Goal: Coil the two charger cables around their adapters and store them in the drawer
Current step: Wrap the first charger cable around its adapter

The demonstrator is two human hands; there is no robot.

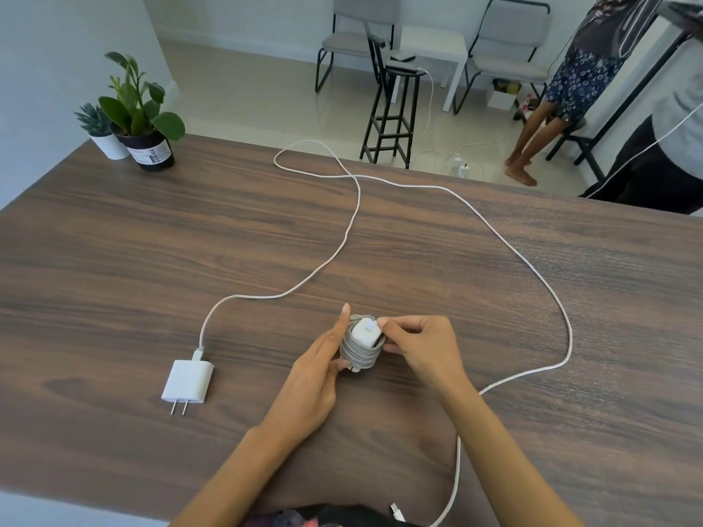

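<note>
The loose cable's connector end [396, 512] is lying cut off at the table edge [114, 488]; both hands, left hand [317, 378] and right hand [420, 346], are gripping the cable-wrapped adapter [361, 346], partly hiding it. The second adapter [187, 382] is lying uncoiled.

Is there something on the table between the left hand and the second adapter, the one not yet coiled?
Nothing visible does. Bare table lies between the left hand and the uncoiled adapter; its cable runs away toward the far edge.

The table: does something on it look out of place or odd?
Nothing damaged. One adapter is already wrapped, held in both hands. The other adapter lies flat, its cable still sprawled in loops across the table.
</note>
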